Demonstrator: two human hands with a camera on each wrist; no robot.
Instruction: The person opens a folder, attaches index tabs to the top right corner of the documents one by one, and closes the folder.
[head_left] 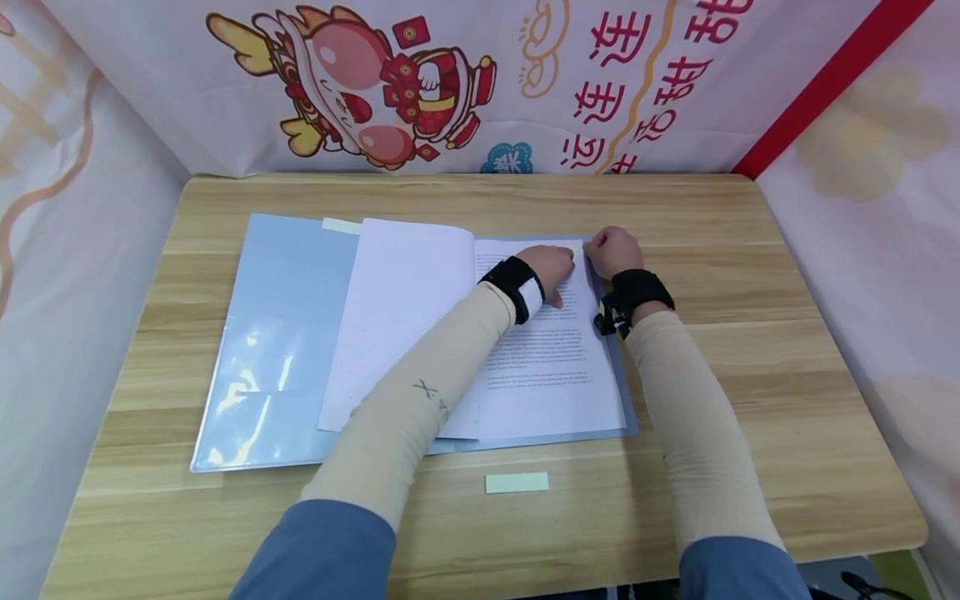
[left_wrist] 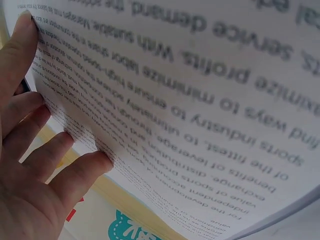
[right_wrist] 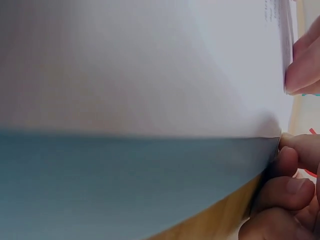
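An open blue folder (head_left: pixel 288 333) lies on the table, with a blank white page (head_left: pixel 412 292) turned left and a printed page (head_left: pixel 540 358) on the right. My left hand (head_left: pixel 550 268) rests across the top of the printed page; in the left wrist view its spread fingers (left_wrist: pixel 82 172) touch the paper near its top edge. At the page's upper right corner, my right hand (head_left: pixel 617 252) has curled fingers and pinches the corner (right_wrist: pixel 272 131). A pale green strip (head_left: pixel 577 248) shows between the hands at that corner.
Another pale green strip (head_left: pixel 516 482) lies on the wooden table (head_left: pixel 720 467) in front of the folder. A similar strip (head_left: pixel 341 226) shows at the folder's top edge. A printed cloth (head_left: pixel 450 83) hangs behind the table, with white cloth at both sides.
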